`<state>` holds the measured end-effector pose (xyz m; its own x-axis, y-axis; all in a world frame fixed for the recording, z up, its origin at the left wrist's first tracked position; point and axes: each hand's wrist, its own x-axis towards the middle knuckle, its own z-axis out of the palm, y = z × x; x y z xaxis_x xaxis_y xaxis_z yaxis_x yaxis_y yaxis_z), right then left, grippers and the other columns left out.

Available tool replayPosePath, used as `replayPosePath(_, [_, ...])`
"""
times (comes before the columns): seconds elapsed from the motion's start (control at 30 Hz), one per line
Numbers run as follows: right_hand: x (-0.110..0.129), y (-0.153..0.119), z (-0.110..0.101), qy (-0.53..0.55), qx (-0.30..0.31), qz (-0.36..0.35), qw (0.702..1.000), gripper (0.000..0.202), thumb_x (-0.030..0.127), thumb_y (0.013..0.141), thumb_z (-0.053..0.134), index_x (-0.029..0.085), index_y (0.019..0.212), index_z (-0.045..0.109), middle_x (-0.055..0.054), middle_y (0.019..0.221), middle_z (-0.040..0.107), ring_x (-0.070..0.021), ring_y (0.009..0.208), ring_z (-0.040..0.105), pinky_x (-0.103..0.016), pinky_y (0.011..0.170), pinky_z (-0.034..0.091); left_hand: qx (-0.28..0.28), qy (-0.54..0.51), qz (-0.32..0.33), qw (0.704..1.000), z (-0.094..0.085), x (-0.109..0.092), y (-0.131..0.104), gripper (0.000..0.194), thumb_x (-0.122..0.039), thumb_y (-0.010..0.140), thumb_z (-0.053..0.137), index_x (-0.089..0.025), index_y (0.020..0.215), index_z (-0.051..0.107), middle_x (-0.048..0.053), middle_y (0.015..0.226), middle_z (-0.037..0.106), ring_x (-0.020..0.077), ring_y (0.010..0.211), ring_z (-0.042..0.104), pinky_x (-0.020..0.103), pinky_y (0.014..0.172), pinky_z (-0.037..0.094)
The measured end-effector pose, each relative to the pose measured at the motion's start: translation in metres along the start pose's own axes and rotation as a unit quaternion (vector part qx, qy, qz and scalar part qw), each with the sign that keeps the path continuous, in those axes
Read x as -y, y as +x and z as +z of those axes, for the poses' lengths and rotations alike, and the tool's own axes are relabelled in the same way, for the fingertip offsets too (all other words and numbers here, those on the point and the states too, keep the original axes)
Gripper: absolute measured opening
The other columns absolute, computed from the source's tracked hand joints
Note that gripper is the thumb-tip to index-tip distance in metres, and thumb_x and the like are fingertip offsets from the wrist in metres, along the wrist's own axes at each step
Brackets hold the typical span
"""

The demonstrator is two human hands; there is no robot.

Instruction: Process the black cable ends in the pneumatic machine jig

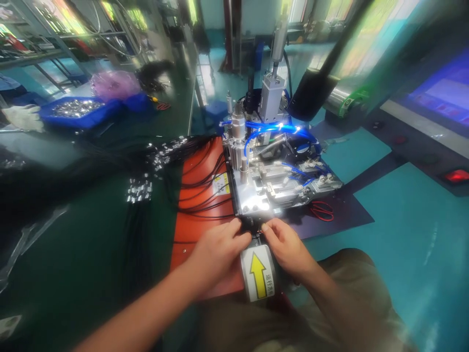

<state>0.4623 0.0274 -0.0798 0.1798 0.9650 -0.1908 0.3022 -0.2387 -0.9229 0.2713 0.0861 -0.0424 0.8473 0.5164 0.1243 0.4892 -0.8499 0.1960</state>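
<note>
Both of my hands meet at the near end of a metal machine (278, 181) with cylinders and blue air tubes. My left hand (222, 244) is closed, thumb and fingers pinched at a small dark part there; what they hold is hidden. Opposite it, my right hand (287, 244) pinches something tiny with a coppery glint, too small to name. Just below the fingertips sits a rounded guard with a yellow arrow label (258, 274). Several black cables (200, 210) cross the orange-red plate (190, 266) beside my left hand and reach the machine's edge.
On the green bench left lie a bundle of black cables with shiny metal ends (139, 189), a wrench (22, 244) and a blue tray of small metal parts (78, 108). A gloved hand (24, 117) shows beyond. Right are red-handled scissors (322, 211) and a screen (443, 93).
</note>
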Motion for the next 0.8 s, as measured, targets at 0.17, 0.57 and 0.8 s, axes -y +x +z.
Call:
replayPosePath(0.17, [-0.0013, -0.0009, 0.0002, -0.032, -0.011, -0.039, 0.999, 0.029, 0.04, 0.097, 0.044, 0.02, 0.077, 0.05, 0.002, 0.071, 0.053, -0.0169, 0.068, 0.05, -0.028, 0.064, 0.039, -0.017, 0.019, 0.017, 1.0, 0.0052, 0.0024, -0.0026, 0.02, -0.015, 0.096, 0.047, -0.018, 0.101, 0.066, 0.003, 0.084, 0.056, 0.0155, 0.069, 0.048, 0.028, 0.058, 0.035])
replayPosePath(0.57, [-0.0038, -0.0003, 0.0, -0.06, -0.015, -0.074, 0.995, 0.028, 0.037, 0.098, 0.041, 0.021, 0.077, 0.047, 0.002, 0.072, 0.053, -0.0175, 0.069, 0.051, -0.029, 0.066, 0.039, 0.014, 0.037, 0.028, 0.999, 0.0055, 0.0024, -0.0023, 0.048, -0.011, 0.093, 0.045, -0.03, 0.137, 0.052, 0.003, 0.085, 0.052, 0.015, 0.067, 0.049, 0.026, 0.059, 0.039])
replayPosePath(0.8, [-0.0048, 0.0003, 0.0002, -0.041, -0.005, -0.061, 0.997, 0.029, 0.039, 0.098, 0.041, 0.021, 0.077, 0.049, 0.001, 0.073, 0.054, -0.0176, 0.07, 0.051, -0.03, 0.065, 0.04, 0.017, 0.044, 0.014, 0.999, 0.0053, 0.0006, -0.0011, 0.047, -0.014, 0.093, 0.045, -0.031, 0.136, 0.054, 0.004, 0.085, 0.051, 0.0159, 0.068, 0.049, 0.027, 0.061, 0.044])
